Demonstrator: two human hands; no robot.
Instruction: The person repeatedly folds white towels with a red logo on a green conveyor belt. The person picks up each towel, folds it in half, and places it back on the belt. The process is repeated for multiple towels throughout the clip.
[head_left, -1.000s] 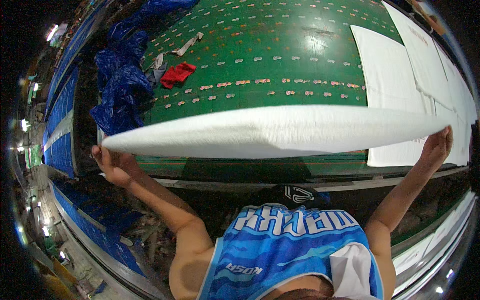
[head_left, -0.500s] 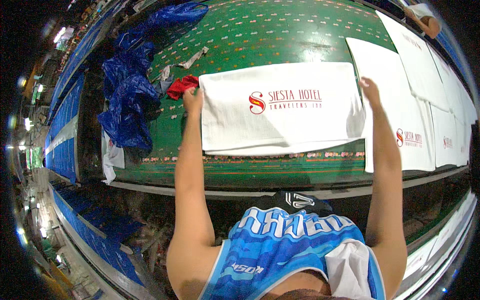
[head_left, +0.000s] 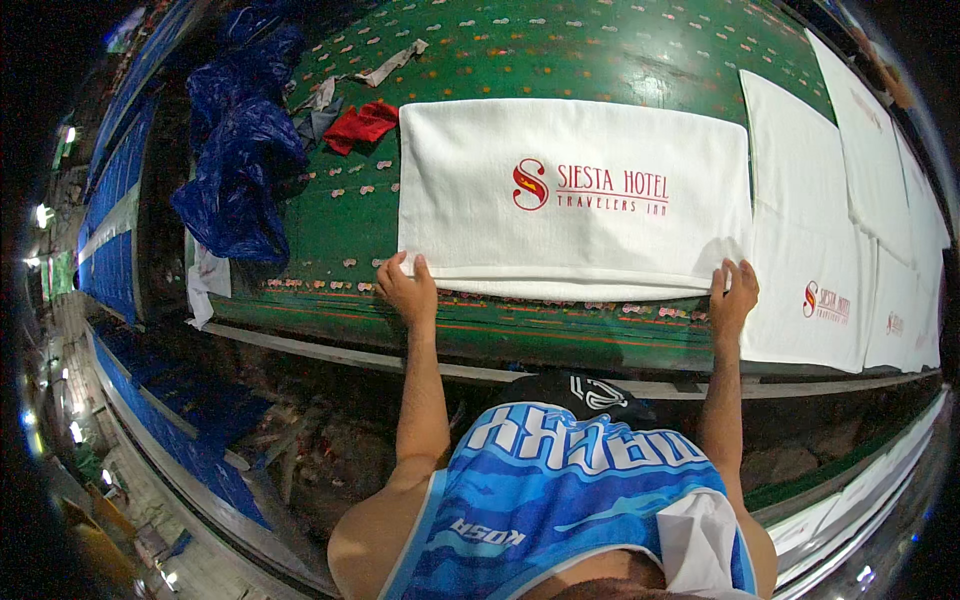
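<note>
A white towel (head_left: 570,195) with a red and dark printed emblem lies spread flat on the green patterned table (head_left: 600,50). My left hand (head_left: 405,287) pinches its near left corner. At the near right corner, my right hand (head_left: 732,295) grips the towel's edge with the fingers on top. Both arms reach forward from the lower edge.
More white towels (head_left: 810,250) lie side by side to the right, overlapping toward the table's far right. A red cloth (head_left: 362,124), grey rags and a crumpled blue plastic sheet (head_left: 245,150) sit at the table's left end. A wooden rail runs along the near edge.
A second ago I held the towel up, stretched edge-on between both hands. It now lies flat on the table, and my hands have drawn back to its near corners.
</note>
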